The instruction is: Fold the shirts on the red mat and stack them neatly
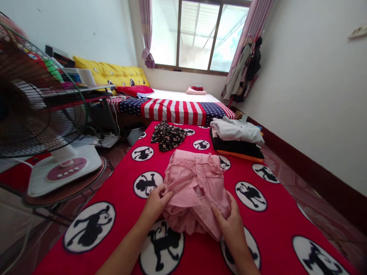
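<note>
Hands apart, both on the same garment. Left hand (pixel 156 203) pinches a fold on the near left edge of a pink button-front shirt (pixel 195 183); right hand (pixel 227 220) is clamped on the lower right edge, fingers gathering cloth. Shirt is bunched, not flat, and lies at the near end of a red monkey-print blanket (pixel 275 217), buttons visible up top.

Beyond it on the blanket, to the right: folded stack (pixel 236 139), white garment on black, orange layer at the bottom. To the left of the stack, a dark floral garment (pixel 168 135) lies in a loose heap, not touching the shirt.

Past the blanket's far end is a bed with a stars-and-stripes cover (pixel 172 110). Red pillow (pixel 134 90) sits on it, small pink and red folded pile (pixel 196 90) further back on a white sheet. Grey object (pixel 133 135) on the floor at the bed's corner: can't tell if it holds anything. Electric fan (pixel 37 103) stands near left, well apart from the left hand. Clothes (pixel 245 68) hang on the right wall.
</note>
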### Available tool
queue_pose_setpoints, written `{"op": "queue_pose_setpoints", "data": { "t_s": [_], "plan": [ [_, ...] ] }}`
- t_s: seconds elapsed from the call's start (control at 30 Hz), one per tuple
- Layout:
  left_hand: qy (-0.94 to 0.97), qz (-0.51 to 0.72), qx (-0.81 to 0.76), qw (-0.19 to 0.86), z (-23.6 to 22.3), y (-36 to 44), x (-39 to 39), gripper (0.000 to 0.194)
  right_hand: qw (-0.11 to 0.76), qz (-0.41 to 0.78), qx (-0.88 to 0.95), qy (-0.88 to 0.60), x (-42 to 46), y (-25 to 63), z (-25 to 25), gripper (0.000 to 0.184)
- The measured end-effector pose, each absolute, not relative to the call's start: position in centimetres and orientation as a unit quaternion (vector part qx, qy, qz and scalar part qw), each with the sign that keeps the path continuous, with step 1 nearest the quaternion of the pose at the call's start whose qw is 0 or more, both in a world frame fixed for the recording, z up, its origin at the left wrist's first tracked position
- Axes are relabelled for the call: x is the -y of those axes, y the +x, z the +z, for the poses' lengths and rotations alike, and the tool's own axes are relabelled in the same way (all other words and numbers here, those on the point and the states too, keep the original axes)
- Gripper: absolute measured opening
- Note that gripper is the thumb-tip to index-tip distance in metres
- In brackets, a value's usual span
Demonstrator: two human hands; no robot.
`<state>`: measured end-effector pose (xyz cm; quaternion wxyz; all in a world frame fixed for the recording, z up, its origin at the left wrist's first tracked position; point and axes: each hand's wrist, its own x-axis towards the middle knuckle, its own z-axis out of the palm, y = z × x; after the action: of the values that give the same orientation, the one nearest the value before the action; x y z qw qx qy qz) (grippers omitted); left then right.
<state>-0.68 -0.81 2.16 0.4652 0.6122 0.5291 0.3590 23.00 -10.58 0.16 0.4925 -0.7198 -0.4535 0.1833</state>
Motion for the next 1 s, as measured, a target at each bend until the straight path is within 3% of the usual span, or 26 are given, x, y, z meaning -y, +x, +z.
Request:
{"op": "queue_pose_setpoints", "data": {
  "t_s": [0.1, 0.17, 0.23, 0.3, 0.43, 0.53, 0.73, 0.83, 1.0],
  "plan": [
    [0.462, 0.365, -0.445, 0.675, 2.5, 0.2, 2.2, 0.034, 0.504, 0.218, 0.431, -0.716, 10.0, 22.7, 0.4, 0.080],
    [0.420, 0.317, -0.426, 0.736, 2.7, 0.1, 2.9, 0.043, 0.511, 0.220, 0.419, -0.718, 9.9, 22.9, 0.2, 0.083],
    [0.470, 0.240, -0.472, 0.706, 2.8, -0.6, 2.8, 0.046, 0.515, 0.220, 0.416, -0.716, 9.9, 23.3, -0.1, 0.083],
    [0.569, 0.203, -0.533, 0.593, 2.9, -1.6, 2.0, 0.041, 0.519, 0.220, 0.418, -0.712, 10.0, 23.5, -0.4, 0.083],
    [0.657, 0.312, -0.593, 0.344, 3.2, -2.7, 0.0, 0.040, 0.521, 0.227, 0.412, -0.712, 10.3, 23.3, -0.4, 0.084],
    [0.634, 0.360, -0.574, 0.373, 3.6, -1.5, 0.2, 0.059, 0.518, 0.222, 0.400, -0.722, 10.4, 22.8, 0.0, 0.086],
    [0.625, 0.423, -0.470, 0.457, 2.9, -0.1, 2.6, 0.064, 0.515, 0.217, 0.394, -0.730, 10.4, 22.8, 0.0, 0.092],
    [0.536, 0.489, -0.503, 0.469, 1.7, -1.7, 3.1, 0.051, 0.534, 0.176, 0.405, -0.721, 11.3, 22.9, 0.3, 0.078],
    [0.542, 0.542, -0.512, 0.387, 1.5, -3.6, 5.3, 0.037, 0.494, -0.040, 0.557, -0.667, 13.9, 21.6, 2.2, 0.047]
  ]
}}
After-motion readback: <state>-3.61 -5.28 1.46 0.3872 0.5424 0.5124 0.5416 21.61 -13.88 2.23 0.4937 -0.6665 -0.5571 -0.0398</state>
